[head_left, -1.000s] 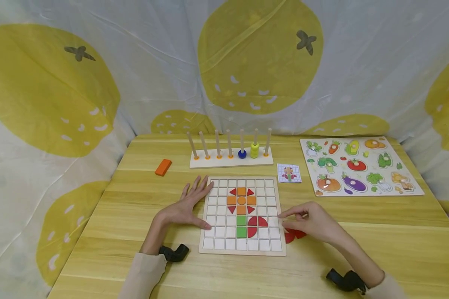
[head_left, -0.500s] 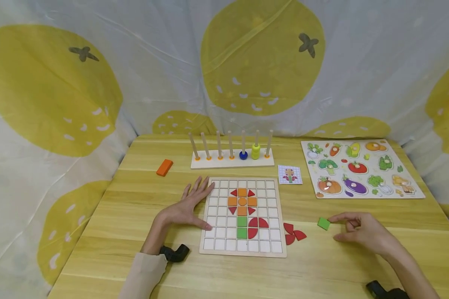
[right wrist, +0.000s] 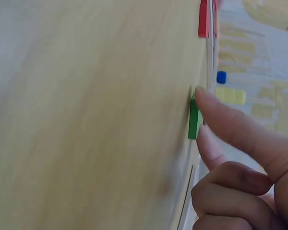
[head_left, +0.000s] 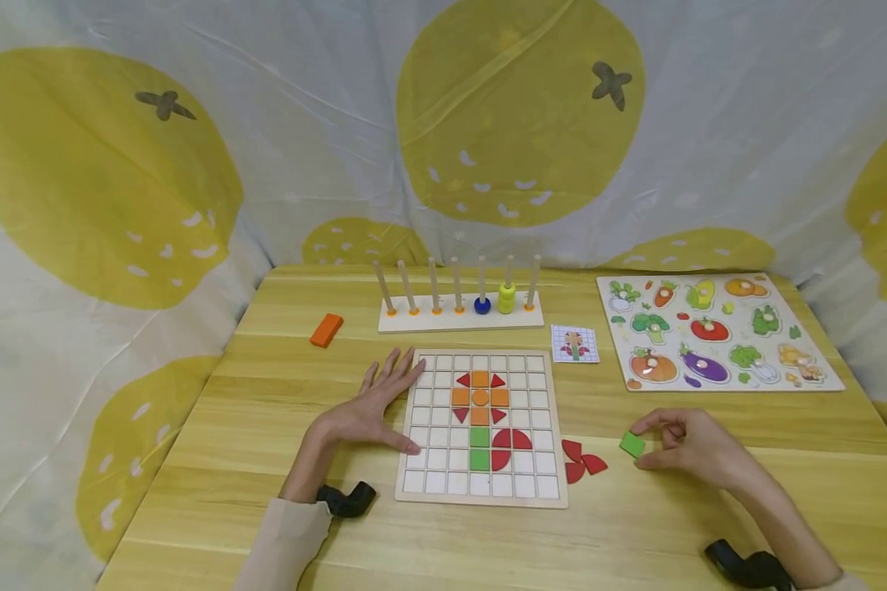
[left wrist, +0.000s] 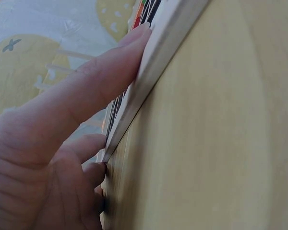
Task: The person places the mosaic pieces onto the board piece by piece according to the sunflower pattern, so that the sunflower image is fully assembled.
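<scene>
My right hand (head_left: 691, 443) has its thumb and index finger at opposite corners of a green square tile (head_left: 631, 445), pinching it close over the table. In the right wrist view the green tile (right wrist: 194, 117) shows edge-on between these two fingertips, the other fingers curled. My left hand (head_left: 373, 410) lies spread along the left edge of a wooden grid board (head_left: 480, 501), thumb and fingertips on its rim. Orange, red and green pieces form a flower on the board. Several red quarter-circle pieces (head_left: 594, 465) lie just right of it.
A small pattern card (head_left: 575, 344) lies behind the board's right corner. Farther back stands a peg rack (head_left: 414, 322) with blue and yellow beads. An orange block (head_left: 327, 330) is at left, a vegetable puzzle board (head_left: 680, 328) at back right.
My right hand moved from beside the board out to the green tile at the right, then closed its fingertips on it and shifted slightly left. The left hand stayed put.
</scene>
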Motion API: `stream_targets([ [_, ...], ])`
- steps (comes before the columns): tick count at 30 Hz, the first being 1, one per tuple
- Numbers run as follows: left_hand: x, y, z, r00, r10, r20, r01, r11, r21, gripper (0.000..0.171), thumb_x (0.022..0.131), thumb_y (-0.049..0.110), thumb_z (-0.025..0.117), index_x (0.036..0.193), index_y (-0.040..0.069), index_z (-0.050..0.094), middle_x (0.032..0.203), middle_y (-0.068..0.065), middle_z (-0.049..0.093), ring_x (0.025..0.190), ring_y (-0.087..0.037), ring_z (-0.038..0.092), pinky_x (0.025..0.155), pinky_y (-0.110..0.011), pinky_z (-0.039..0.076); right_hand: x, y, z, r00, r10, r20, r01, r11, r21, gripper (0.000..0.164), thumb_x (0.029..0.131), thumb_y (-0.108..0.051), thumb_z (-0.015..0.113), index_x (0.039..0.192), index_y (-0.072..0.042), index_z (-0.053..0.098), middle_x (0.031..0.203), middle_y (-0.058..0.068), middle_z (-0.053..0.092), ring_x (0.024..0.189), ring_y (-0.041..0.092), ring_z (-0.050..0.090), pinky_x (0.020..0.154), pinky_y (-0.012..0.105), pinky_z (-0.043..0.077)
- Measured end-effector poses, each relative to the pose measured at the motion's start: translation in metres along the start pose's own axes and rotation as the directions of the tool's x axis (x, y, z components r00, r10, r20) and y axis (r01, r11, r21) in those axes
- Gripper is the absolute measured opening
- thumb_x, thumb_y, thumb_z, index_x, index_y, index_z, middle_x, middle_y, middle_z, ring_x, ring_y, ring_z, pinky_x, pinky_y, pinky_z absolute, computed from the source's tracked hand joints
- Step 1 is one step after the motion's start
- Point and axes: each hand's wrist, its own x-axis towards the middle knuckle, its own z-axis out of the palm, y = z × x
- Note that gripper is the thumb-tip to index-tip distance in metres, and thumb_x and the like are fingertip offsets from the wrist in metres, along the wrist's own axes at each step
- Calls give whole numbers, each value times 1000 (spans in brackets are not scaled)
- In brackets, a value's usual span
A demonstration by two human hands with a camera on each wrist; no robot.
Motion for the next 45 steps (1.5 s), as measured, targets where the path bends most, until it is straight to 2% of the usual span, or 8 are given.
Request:
stream_targets([
  [6, 0, 2, 1, 1000, 7, 2, -7, 1000, -8, 127, 78, 41, 91, 167, 10, 5, 173, -16, -18, 158, -41, -24, 124, -67, -16, 3, -4, 3, 1000, -12, -2, 12, 1000, -23, 35, 85, -11, 84, 115, 0, 72, 68, -4, 36, 58, 6, 34, 51, 26, 27],
  [15, -1, 2, 0, 1000, -9, 3, 9, 1000, 4, 127, 78, 42, 90, 168, 13, 5, 174, -13, -19, 159, -38, -24, 125, -65, -16, 9, -8, 5, 1000, -7, 15, 7, 1000, 7, 35, 84, -9, 84, 114, 2, 71, 68, -3, 37, 59, 8, 34, 52, 27, 27],
  [19, -1, 1, -1, 1000, -12, 3, 12, 1000, 5, 127, 78, 42, 90, 168, 14, 5, 174, -13, -19, 159, -38, -24, 125, -65, -15, 11, -15, 8, 1000, -8, -23, 7, 999, -47, 33, 86, -15, 83, 113, 1, 72, 68, -3, 38, 59, 6, 34, 51, 25, 28],
  [22, -2, 1, -1, 1000, -15, 0, 15, 1000, 6, 127, 78, 42, 90, 168, 14, 5, 174, -13, -18, 159, -38, -24, 126, -65, -15, 15, -24, 14, 998, -43, -43, 41, 997, -60, 31, 87, -17, 83, 112, -2, 75, 67, -4, 38, 58, 4, 34, 50, 22, 28],
  [25, -2, 1, -1, 1000, -16, -1, 16, 1000, 13, 128, 78, 43, 90, 168, 14, 5, 174, -13, -18, 159, -38, -24, 126, -65, -15, 19, -39, 28, 995, -102, -9, 101, 994, -34, 29, 86, -18, 84, 110, -4, 76, 66, -5, 38, 58, 3, 35, 50, 21, 28],
  [30, -1, 1, -1, 1000, -10, -2, 11, 1000, 16, 128, 78, 43, 91, 168, 14, 5, 174, -13, -18, 159, -38, -24, 126, -65, -15, 24, -70, 61, 978, -188, 90, 188, 982, 10, 24, 84, -19, 86, 104, -9, 78, 64, -6, 38, 58, 2, 35, 52, 20, 28],
  [38, 0, 1, 0, 1000, -10, -2, 10, 1000, 10, 128, 77, 43, 91, 168, 14, 6, 174, -12, -18, 159, -37, -24, 126, -65, -15, 33, -100, 109, 969, -206, 137, 203, 978, 37, 19, 80, -13, 89, 97, -11, 81, 58, -7, 34, 54, 4, 31, 53, 18, 25],
  [45, 0, 1, 0, 1000, 0, 0, 0, 1000, -4, 127, 78, 42, 91, 168, 12, 7, 174, -15, -17, 159, -40, -23, 125, -66, -15, 37, -111, 132, 961, -239, 136, 248, 968, -51, 20, 75, -14, 92, 91, -12, 81, 54, -9, 38, 49, 2, 31, 50, 18, 24],
])
